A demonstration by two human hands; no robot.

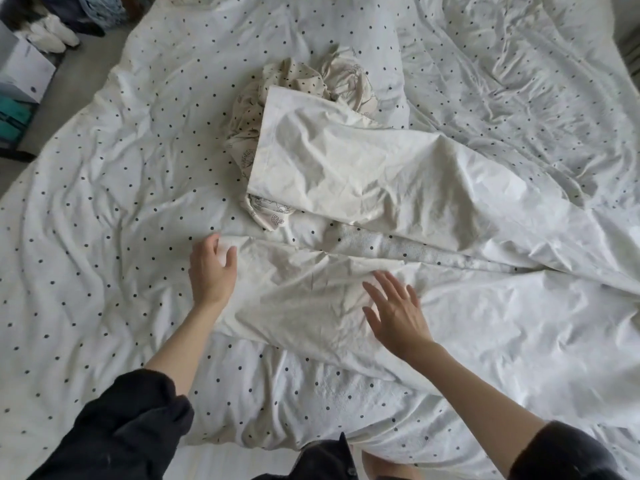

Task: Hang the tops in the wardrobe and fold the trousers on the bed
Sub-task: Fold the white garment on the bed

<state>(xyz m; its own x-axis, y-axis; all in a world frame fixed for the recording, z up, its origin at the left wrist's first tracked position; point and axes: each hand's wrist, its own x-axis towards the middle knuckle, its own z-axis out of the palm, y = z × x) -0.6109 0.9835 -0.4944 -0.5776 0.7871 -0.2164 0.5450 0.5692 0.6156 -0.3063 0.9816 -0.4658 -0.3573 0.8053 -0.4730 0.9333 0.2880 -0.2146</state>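
The person is leaning over the bed (104, 188), whose dotted white cover is rumpled all around, and working on a pair of pale cream trousers (363, 174) spread across it. The two legs are lying apart: the far leg is running up toward the middle of the bed, its hem end resting partly on top of a crumpled patterned garment (311, 77), while the near leg is stretching leftward in front of the person. That seems to be why the hands are where they are. The left hand (212, 268) is curling at the hem of the near leg, its fingers (230, 254) bent over the cloth edge as if taking hold of it, though I cannot tell if they are truly pinching it. The right hand (394, 313) is hovering or pressing flat on the same leg further along, fingers spread wide, probably smoothing the fabric or pinning it so the leg stays put. I judge the folding is only beginning, since the legs are not yet laid together.
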